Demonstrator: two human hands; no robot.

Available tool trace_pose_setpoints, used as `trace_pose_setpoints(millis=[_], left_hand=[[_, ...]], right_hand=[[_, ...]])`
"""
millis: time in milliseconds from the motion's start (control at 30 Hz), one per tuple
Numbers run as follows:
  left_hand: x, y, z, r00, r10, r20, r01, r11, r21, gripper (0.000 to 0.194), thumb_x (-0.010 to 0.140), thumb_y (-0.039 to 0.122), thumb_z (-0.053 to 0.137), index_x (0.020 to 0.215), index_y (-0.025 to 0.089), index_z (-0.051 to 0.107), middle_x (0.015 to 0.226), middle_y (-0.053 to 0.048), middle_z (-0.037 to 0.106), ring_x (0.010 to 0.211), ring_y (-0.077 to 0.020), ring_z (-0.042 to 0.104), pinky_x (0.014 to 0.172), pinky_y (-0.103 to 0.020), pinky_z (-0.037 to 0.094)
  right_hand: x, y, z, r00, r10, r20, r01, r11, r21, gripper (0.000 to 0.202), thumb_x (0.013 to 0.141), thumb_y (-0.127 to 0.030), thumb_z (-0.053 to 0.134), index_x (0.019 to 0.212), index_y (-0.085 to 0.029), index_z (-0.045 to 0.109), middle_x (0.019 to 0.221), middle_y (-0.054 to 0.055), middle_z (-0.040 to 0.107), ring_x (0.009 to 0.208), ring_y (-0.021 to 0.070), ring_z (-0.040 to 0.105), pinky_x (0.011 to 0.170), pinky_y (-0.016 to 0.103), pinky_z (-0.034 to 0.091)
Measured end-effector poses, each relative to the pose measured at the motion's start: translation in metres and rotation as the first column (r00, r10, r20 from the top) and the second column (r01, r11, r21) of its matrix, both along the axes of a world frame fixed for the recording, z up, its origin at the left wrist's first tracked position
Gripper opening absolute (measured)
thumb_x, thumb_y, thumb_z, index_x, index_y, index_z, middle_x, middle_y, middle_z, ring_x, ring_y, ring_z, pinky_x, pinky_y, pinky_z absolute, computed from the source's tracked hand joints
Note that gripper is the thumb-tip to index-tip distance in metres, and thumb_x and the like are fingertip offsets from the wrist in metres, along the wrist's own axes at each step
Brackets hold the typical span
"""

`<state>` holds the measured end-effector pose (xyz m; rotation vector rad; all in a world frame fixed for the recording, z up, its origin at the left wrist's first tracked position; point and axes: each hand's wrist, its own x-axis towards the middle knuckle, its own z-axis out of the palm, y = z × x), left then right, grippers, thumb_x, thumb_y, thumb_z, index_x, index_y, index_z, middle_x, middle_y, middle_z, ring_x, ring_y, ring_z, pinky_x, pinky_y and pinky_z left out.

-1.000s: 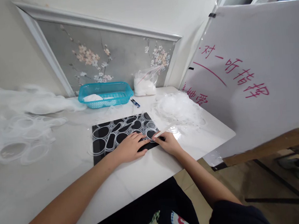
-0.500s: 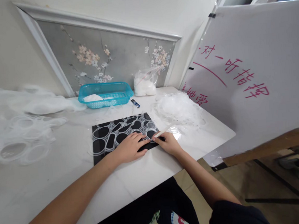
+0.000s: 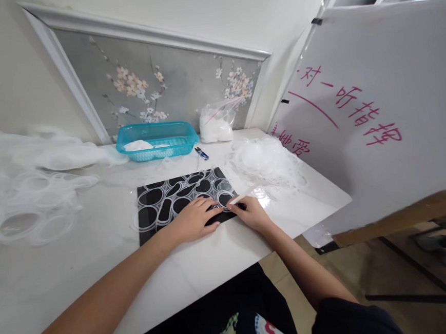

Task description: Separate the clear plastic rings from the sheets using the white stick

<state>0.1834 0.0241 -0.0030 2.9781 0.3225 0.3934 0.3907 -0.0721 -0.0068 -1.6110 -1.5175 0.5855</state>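
Note:
A black board (image 3: 147, 236) with white looping outlines and ovals lies on the white table. My left hand (image 3: 196, 220) rests on the board's front part, palm down, fingers spread and pointing right. At the board's right edge, my right hand (image 3: 252, 212) is closed on a thin white stick (image 3: 245, 193), whose lower end is near a white ring (image 3: 225, 193) on the board. The fingertips of both hands are close together beside this ring.
A blue basket (image 3: 158, 150) with white material stands behind the board. Right of it are small snips (image 3: 202, 153) and a clear bag (image 3: 217, 128). White fibrous heaps lie at left (image 3: 35, 192) and right (image 3: 265, 161). A whiteboard (image 3: 386, 77) stands at the right.

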Motion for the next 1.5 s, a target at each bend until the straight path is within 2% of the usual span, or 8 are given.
trace_pose_setpoints(millis=[133, 333, 633, 1133, 1500], left_hand=[[0.0002, 0.0003, -0.0011, 1.000, -0.006, 0.000, 0.006, 1.000, 0.000, 0.039, 0.096, 0.035, 0.054, 0.130, 0.018, 0.062, 0.134, -0.014, 0.060, 0.123, -0.0327, 0.055, 0.105, -0.052, 0.044], [0.0002, 0.0004, -0.0006, 1.000, 0.002, -0.003, -0.002, 1.000, 0.012, 0.038, 0.096, 0.037, 0.054, 0.130, 0.022, 0.062, 0.134, -0.011, 0.061, 0.122, -0.0299, 0.055, 0.105, -0.049, 0.044], [0.0002, 0.0003, 0.0001, 1.000, 0.003, -0.004, -0.003, 1.000, -0.025, 0.039, 0.096, 0.036, 0.054, 0.130, 0.020, 0.062, 0.134, -0.013, 0.060, 0.123, -0.0327, 0.054, 0.106, -0.052, 0.042], [0.0003, 0.0004, -0.0024, 1.000, -0.008, 0.003, 0.008, 1.000, 0.003, 0.039, 0.096, 0.036, 0.054, 0.131, 0.020, 0.062, 0.134, -0.014, 0.060, 0.121, -0.0329, 0.055, 0.105, -0.051, 0.043], [0.0002, 0.0015, -0.0027, 1.000, -0.015, -0.009, 0.016, 1.000, 0.013, 0.039, 0.098, 0.037, 0.052, 0.135, 0.025, 0.060, 0.134, -0.012, 0.060, 0.121, -0.0316, 0.054, 0.105, -0.051, 0.042]], right_hand=[[-0.0004, -0.0004, 0.0008, 1.000, 0.007, 0.004, -0.007, 1.000, 0.009, 0.015, 0.088, -0.031, 0.062, 0.085, -0.022, 0.074, 0.092, 0.006, 0.078, 0.089, 0.0243, 0.072, 0.082, 0.035, 0.053], [-0.0006, -0.0008, 0.0018, 1.000, 0.008, 0.010, -0.008, 1.000, -0.001, 0.016, 0.088, -0.032, 0.061, 0.084, -0.023, 0.075, 0.092, 0.005, 0.078, 0.091, 0.0251, 0.072, 0.083, 0.036, 0.053], [-0.0007, -0.0003, 0.0027, 1.000, 0.004, 0.009, -0.004, 1.000, 0.003, 0.017, 0.088, -0.032, 0.061, 0.084, -0.023, 0.075, 0.091, 0.005, 0.078, 0.090, 0.0248, 0.072, 0.082, 0.036, 0.053], [0.0029, -0.0001, -0.0049, 0.999, 0.000, -0.045, 0.000, 1.000, 0.003, 0.019, 0.086, -0.037, 0.064, 0.087, -0.023, 0.077, 0.096, 0.006, 0.079, 0.095, 0.0272, 0.073, 0.086, 0.039, 0.055], [0.0025, 0.0000, -0.0038, 0.999, 0.007, -0.045, -0.006, 1.000, 0.007, 0.017, 0.086, -0.033, 0.064, 0.085, -0.022, 0.078, 0.096, 0.006, 0.079, 0.094, 0.0275, 0.074, 0.085, 0.039, 0.056]])
